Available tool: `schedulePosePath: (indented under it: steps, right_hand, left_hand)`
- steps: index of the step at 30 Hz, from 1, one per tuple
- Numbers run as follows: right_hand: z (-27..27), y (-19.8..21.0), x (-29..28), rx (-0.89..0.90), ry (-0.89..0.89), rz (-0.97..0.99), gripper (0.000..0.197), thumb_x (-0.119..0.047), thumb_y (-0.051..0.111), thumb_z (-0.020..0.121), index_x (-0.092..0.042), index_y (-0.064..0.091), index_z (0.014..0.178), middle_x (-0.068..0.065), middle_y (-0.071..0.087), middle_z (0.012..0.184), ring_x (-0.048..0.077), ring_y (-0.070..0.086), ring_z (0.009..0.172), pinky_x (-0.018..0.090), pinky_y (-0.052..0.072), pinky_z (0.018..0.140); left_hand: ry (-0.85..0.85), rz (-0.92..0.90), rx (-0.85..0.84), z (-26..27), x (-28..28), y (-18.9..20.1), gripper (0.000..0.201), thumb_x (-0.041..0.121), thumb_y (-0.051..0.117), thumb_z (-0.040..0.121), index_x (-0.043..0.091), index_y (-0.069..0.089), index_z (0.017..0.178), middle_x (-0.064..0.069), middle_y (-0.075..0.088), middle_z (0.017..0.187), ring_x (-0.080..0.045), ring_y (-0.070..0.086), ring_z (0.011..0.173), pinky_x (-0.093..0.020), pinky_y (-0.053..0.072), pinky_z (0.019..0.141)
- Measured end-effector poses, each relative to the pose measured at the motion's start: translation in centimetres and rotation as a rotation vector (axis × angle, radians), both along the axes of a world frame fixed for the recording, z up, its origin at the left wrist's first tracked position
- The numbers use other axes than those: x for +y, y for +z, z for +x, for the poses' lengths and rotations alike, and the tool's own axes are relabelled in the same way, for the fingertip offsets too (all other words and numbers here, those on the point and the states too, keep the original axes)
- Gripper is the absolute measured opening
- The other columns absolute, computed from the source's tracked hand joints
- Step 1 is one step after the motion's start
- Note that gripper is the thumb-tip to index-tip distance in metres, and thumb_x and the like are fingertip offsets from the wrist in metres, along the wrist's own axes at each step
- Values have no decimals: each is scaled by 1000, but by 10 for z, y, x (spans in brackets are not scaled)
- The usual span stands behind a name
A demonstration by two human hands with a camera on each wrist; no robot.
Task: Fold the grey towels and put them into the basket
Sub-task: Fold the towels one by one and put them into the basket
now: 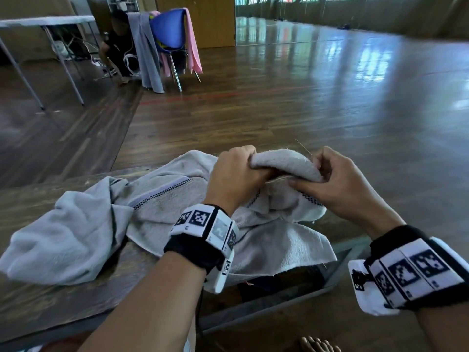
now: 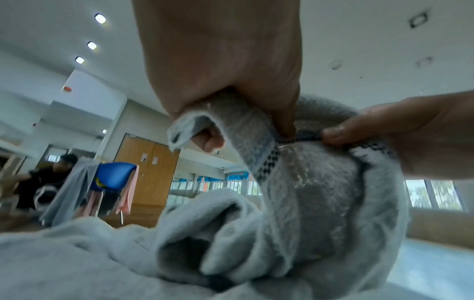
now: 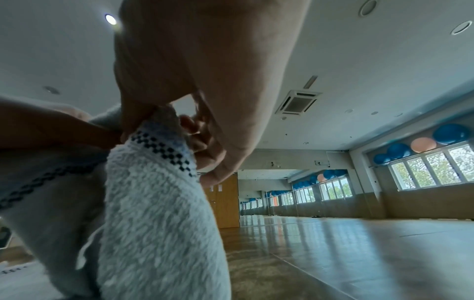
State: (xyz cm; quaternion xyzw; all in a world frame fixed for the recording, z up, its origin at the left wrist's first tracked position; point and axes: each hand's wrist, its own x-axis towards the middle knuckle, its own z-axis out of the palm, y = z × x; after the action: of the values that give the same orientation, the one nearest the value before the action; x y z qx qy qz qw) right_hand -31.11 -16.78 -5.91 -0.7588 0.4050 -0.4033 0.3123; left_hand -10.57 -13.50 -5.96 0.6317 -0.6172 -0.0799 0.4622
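Gripping one bunched end of a grey towel [image 1: 284, 163], the left hand [image 1: 234, 177] and right hand [image 1: 341, 182] hold it raised just above the table [image 1: 50, 295] in the head view, fingers curled into the cloth on both sides. The rest of this towel trails down onto the table, partly over a grey-framed tray-like thing [image 1: 291, 298] at the table's near edge; whether that is the basket cannot be told. A second grey towel [image 1: 63, 237] lies crumpled on the table left of the hands. Beyond the table spreads a glossy wooden floor [image 1: 304, 97], with a blue chair [image 1: 168, 34] draped in grey and pink cloths, a seated person [image 1: 119, 44] beside it, and a folding table farther left.

From the left wrist, the left hand [image 2: 220, 60] clutches a towel edge [image 2: 307, 203] with a dark checked band, and the right hand's fingers [image 2: 384, 125] pinch the same band close by.

From the right wrist, the right hand [image 3: 205, 71] pinches the checked band [image 3: 164, 152]; windows, blue and pink balls and a mirrored wall line the room.
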Motion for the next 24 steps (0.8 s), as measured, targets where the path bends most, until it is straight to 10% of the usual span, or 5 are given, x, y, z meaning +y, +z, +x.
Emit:
schedulePosePath:
  steps: [4, 10, 19, 22, 24]
  right_hand:
    - [-14, 0, -5, 151, -125, -113, 30, -40, 75, 67, -28, 57, 88, -14, 53, 59, 4, 44, 53, 21, 38, 50]
    - [-26, 1, 0, 500, -301, -106, 19, -57, 76, 72, -42, 67, 78, -12, 64, 66, 19, 61, 73, 37, 51, 65]
    - [-30, 7, -4, 56, -55, 7, 13, -37, 85, 77, -32, 74, 82, -15, 73, 75, -3, 63, 62, 12, 48, 55]
    - [-28, 6, -8, 2, -6, 44, 10, -27, 69, 82, -19, 73, 84, 7, 66, 73, 9, 55, 68, 28, 46, 64]
    - [-29, 3, -11, 45, 16, 85, 9, -17, 66, 89, -10, 72, 85, 15, 64, 75, 15, 53, 72, 35, 42, 69]
  left_hand:
    - [68, 86, -87, 11, 6, 4, 32, 37, 67, 72, 20, 40, 66, 9, 46, 56, -14, 44, 55, -32, 39, 52]
    - [-1, 195, -23, 26, 10, 12, 13, 7, 46, 87, 15, 43, 76, 4, 45, 69, -14, 40, 63, -27, 30, 58]
    - [209, -40, 138, 46, 12, 7, 18, 10, 47, 94, 10, 64, 87, -2, 60, 83, -11, 51, 75, -19, 36, 62]
    - [17, 195, 582, 44, 13, 15, 33, 21, 46, 99, 10, 60, 72, -5, 57, 67, -16, 54, 66, -25, 44, 65]
    - [-90, 460, 451, 44, 16, 15, 39, 31, 49, 100, 13, 57, 66, -8, 56, 65, -23, 55, 68, -36, 47, 71]
